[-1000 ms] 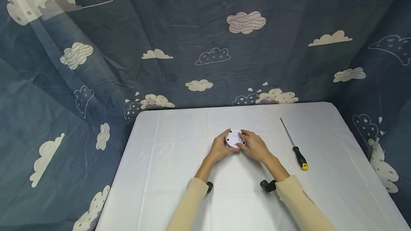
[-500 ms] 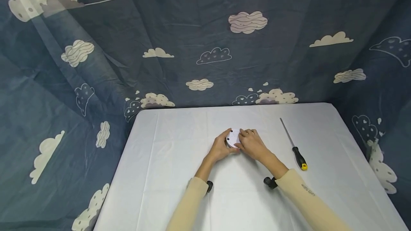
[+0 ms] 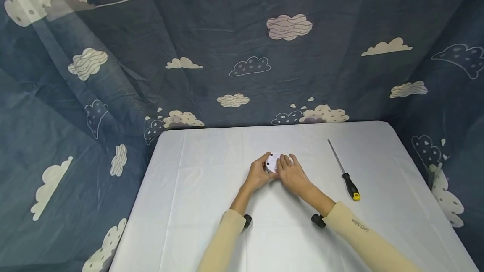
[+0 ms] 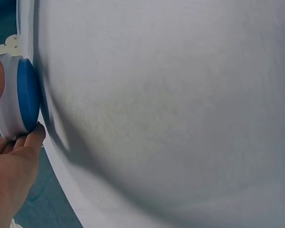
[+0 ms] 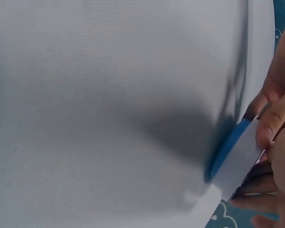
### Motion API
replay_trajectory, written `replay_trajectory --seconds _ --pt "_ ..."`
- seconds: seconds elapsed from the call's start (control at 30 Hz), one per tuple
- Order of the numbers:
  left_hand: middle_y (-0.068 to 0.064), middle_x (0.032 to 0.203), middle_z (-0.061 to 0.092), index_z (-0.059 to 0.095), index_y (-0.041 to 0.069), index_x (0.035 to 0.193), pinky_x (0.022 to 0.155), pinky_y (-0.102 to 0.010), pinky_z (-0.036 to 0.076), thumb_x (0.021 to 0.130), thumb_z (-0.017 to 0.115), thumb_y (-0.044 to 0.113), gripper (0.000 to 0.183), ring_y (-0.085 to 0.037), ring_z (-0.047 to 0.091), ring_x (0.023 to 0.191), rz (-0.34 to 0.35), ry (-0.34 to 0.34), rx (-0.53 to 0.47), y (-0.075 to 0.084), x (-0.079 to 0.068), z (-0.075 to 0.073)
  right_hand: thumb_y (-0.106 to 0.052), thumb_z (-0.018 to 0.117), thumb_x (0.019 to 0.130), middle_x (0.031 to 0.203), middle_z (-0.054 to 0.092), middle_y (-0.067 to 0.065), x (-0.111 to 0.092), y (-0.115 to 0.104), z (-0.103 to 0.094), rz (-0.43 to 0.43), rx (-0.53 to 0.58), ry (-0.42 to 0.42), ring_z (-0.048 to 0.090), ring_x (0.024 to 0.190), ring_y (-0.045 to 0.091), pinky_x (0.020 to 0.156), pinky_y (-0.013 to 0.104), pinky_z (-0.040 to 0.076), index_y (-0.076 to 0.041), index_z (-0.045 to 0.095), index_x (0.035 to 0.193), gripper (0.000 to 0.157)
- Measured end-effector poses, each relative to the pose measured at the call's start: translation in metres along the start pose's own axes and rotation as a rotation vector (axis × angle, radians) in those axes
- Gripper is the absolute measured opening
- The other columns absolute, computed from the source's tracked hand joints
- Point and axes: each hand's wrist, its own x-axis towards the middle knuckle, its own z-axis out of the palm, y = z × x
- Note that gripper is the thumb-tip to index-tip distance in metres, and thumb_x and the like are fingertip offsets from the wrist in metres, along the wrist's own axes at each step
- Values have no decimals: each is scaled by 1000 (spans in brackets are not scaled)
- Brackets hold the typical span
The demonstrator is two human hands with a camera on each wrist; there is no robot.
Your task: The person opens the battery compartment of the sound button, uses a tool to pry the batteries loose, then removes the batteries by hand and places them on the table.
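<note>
A round, thick white disc-shaped device (image 3: 271, 163) has small holes and dark spots on its upper face. In the left wrist view its blue underside (image 4: 28, 95) shows below the white rim. My left hand (image 3: 258, 174) grips the device by its edge, thumb and fingers on opposite sides of the rim. My right hand (image 3: 294, 176) lies over the right part of the face, fingers fairly straight and touching it. Those fingers hide much of the top. In the right wrist view the white rim (image 5: 240, 159) stands tilted close to the tablecloth.
A screwdriver (image 3: 348, 177) with a black and yellow handle lies on the white-covered table (image 3: 204, 205), to the right of the hands. Dark blue cloth (image 3: 211, 37) with a cloud print hangs behind and at both sides of the table.
My right hand has shifted left over the device, from its right edge onto its face, covering more of it. My left hand keeps its grip. The screwdriver has not moved.
</note>
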Motion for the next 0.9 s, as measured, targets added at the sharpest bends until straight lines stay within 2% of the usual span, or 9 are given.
replay_trajectory --seconds 0.17,0.37,0.6,0.73,0.9 --pt "-26 157 45 42 -8 153 118 -34 45 78 90 8 90 -35 49 145 -8 8 -48 -2 -1 0 -22 70 98 131 68 26 0 1 0 -16 -4 21 68 122 36 113 55 47 10 65 127 44" --pt "-26 156 47 42 -7 153 116 -35 47 77 92 11 92 -35 51 143 -25 23 -57 -2 -2 1 -15 74 93 128 71 24 0 2 1 -25 73 73 69 119 36 111 58 47 8 68 122 38" --pt "-25 156 48 41 -9 153 118 -36 46 77 91 11 93 -35 51 144 -18 33 -88 2 -5 2 -14 69 97 127 72 22 -7 1 4 14 137 167 69 119 36 109 62 47 7 70 121 33" --pt "-27 157 46 39 -10 153 118 -34 45 78 90 7 92 -36 49 145 -23 35 -108 4 -5 2 -18 67 99 130 71 21 -10 0 5 59 201 191 66 122 36 108 64 46 4 71 122 33" --pt "-29 155 47 40 -11 152 116 -33 46 77 90 4 92 -36 51 143 -23 36 -115 1 -6 2 -25 71 97 137 66 22 -15 1 5 198 416 164 61 122 38 102 59 44 -4 76 122 33"
